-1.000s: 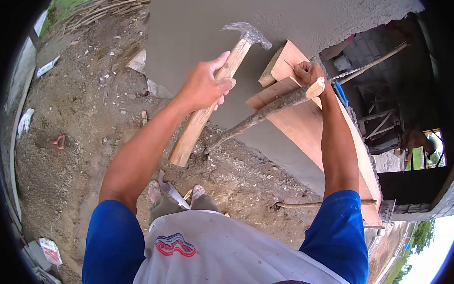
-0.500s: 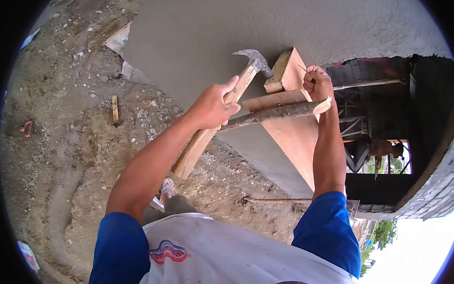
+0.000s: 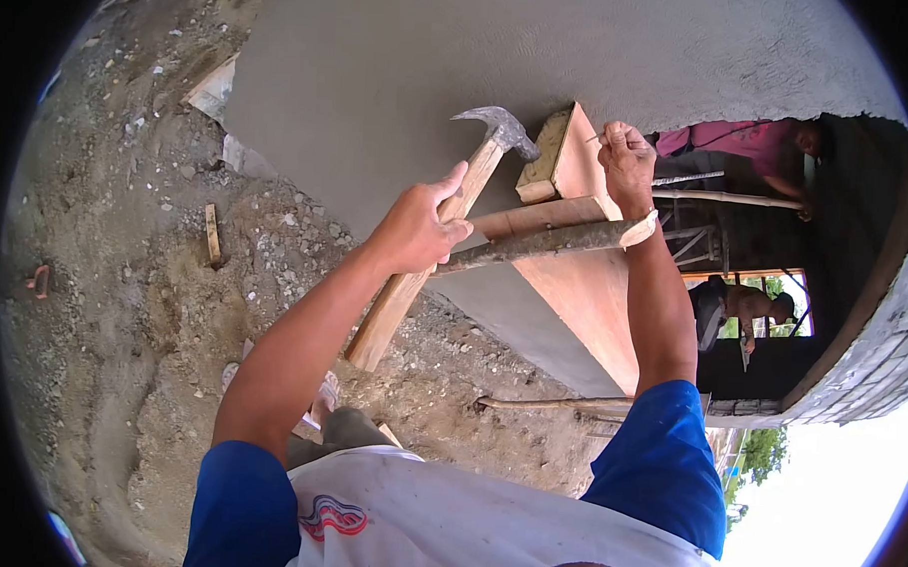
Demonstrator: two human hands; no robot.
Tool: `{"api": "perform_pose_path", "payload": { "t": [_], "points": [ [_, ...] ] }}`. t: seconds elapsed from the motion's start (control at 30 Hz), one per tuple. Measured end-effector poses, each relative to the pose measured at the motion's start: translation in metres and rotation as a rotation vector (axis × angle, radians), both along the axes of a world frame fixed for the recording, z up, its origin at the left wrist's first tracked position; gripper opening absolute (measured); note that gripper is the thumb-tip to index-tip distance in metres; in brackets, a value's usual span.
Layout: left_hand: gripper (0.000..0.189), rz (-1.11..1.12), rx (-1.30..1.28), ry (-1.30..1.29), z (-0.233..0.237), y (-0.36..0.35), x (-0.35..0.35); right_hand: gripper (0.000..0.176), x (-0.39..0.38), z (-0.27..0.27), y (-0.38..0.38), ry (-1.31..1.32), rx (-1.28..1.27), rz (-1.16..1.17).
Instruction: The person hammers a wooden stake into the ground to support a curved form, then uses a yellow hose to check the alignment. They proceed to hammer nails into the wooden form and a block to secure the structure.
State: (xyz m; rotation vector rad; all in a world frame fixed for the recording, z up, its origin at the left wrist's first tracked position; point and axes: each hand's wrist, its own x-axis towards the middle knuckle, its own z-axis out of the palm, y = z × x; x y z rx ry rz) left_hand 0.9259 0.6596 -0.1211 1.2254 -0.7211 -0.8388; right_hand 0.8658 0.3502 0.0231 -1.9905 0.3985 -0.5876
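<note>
My left hand [image 3: 423, 225] is closed round the wooden handle of a claw hammer [image 3: 483, 175], its thumb lying along the handle. The hammer's metal head is close beside a wooden block [image 3: 543, 162] at the end of a plywood board [image 3: 586, 288] against the grey wall. My right hand [image 3: 628, 168] pinches a thin nail [image 3: 594, 138] between thumb and fingertips, just off the board's end. A rough branch [image 3: 550, 247] crosses over the board, its cut end beside my right forearm.
Smooth grey plaster covers the wall [image 3: 382, 61]. In the opening at right are a person in pink [image 3: 744, 142], another person [image 3: 758, 312] and a pole [image 3: 732, 198]. Rubble and a wood scrap [image 3: 212, 235] lie on the dirt ground [image 3: 123, 302].
My right hand has shifted slightly away from the board's end with the nail. The hammer stays nearly where it was. A person in pink has come into view in the opening.
</note>
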Motion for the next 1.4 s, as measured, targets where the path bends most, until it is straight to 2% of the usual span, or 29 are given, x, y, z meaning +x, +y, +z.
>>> {"api": "perform_pose_path", "payload": {
  "t": [0.07, 0.13, 0.23, 0.3, 0.5, 0.6, 0.7, 0.77, 0.9, 1.0, 1.1, 1.13, 1.17, 1.23, 1.3, 1.4],
  "points": [
    [0.075, -0.010, 0.042, -0.025, 0.002, -0.001, 0.004, 0.015, 0.003, -0.010, 0.006, 0.077, -0.176, -0.042],
    [0.075, 0.075, 0.052, -0.193, 0.004, -0.002, 0.010, 0.018, 0.001, -0.018, 0.000, 0.097, -0.092, -0.036],
    [0.074, 0.231, -0.014, -0.558, 0.010, -0.006, 0.028, 0.018, 0.002, -0.019, 0.003, 0.178, -0.144, -0.020],
    [0.072, 0.073, 0.197, -0.482, 0.065, 0.006, 0.042, 0.022, 0.001, -0.016, 0.011, 0.138, -0.111, -0.044],
    [0.068, 0.226, -0.117, -1.153, 0.129, -0.022, 0.073, 0.021, 0.002, -0.026, -0.001, 0.075, -0.113, -0.036],
    [0.065, 0.057, 0.173, -1.108, 0.176, -0.025, 0.061, 0.022, 0.002, -0.022, 0.003, 0.093, -0.152, -0.036],
    [0.063, 0.141, -0.052, -1.406, 0.156, -0.055, 0.075, 0.022, -0.002, -0.019, 0.006, 0.175, -0.263, -0.047],
    [0.063, 0.128, -0.036, -1.420, 0.164, -0.058, 0.075, 0.024, -0.001, -0.018, 0.001, 0.210, -0.408, -0.011],
    [0.063, 0.166, 0.027, -1.308, 0.211, -0.042, 0.055, 0.023, -0.001, -0.018, 0.002, 0.250, -0.336, -0.042],
    [0.064, 0.053, 0.218, -1.332, 0.206, -0.044, 0.057, 0.023, -0.001, -0.017, 0.000, 0.286, -0.334, -0.038],
    [0.064, 0.115, -0.095, -1.569, 0.188, -0.052, 0.073, 0.022, -0.001, -0.013, 0.004, 0.330, -0.361, -0.077],
    [0.064, 0.121, -0.057, -1.489, 0.182, -0.052, 0.078, 0.022, -0.001, -0.015, 0.004, 0.331, -0.349, -0.070],
    [0.064, 0.128, -0.019, -1.408, 0.201, -0.042, 0.066, 0.022, 0.000, -0.014, 0.003, 0.332, -0.337, -0.062],
    [0.064, 0.135, 0.009, -1.293, 0.207, -0.039, 0.058, 0.022, -0.001, -0.017, -0.001, 0.334, -0.328, -0.059],
    [0.064, 0.153, -0.009, -1.218, 0.194, -0.040, 0.058, 0.023, 0.000, -0.014, -0.001, 0.339, -0.347, -0.053],
    [0.065, -0.031, 0.302, -1.322, 0.189, -0.042, 0.058, 0.022, -0.002, -0.011, 0.004, 0.374, -0.449, -0.071]
  ]
}}
